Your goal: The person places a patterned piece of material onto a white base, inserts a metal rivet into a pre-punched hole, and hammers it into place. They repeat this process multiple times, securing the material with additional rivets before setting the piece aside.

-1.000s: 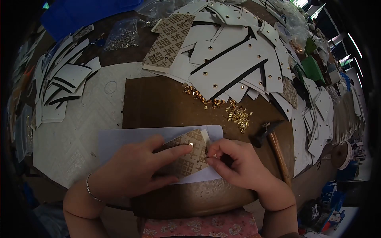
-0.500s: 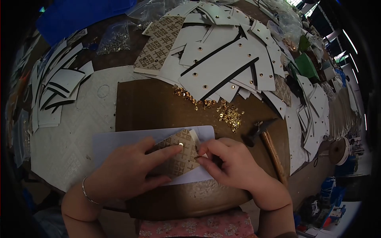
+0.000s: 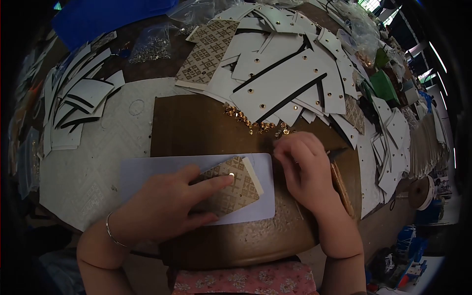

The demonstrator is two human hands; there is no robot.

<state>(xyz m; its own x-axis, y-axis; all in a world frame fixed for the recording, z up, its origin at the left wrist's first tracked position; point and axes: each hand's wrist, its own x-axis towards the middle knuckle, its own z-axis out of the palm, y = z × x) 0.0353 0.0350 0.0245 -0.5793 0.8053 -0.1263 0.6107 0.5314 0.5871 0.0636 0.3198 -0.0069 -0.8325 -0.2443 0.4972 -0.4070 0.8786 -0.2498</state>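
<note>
My left hand [image 3: 160, 206] lies spread over a tan-and-brown patterned piece [image 3: 241, 189], its index fingertip beside a shiny round metal stud [image 3: 231, 175]. A pale strip shows along the piece's right edge. Beneath the piece is a white sheet [image 3: 267, 196] on the brown work board [image 3: 189, 128]. My right hand [image 3: 307, 169] is over the board to the right of the sheet, fingers curled and drawn together at the near side of the small gold metal studs [image 3: 241, 117]. It covers part of that pile, and anything between its fingertips is hidden.
A hammer [image 3: 341, 189] lies right of my right hand, partly covered by it. White pieces with gold studs [image 3: 275, 81] are heaped at the back. More white pieces [image 3: 86, 93] are stacked at left, near a plastic bag of silver parts [image 3: 151, 49].
My right hand has left the patterned piece's right edge and moved up and right to the gold studs. My left hand stays on the piece. The whole view has shifted slightly.
</note>
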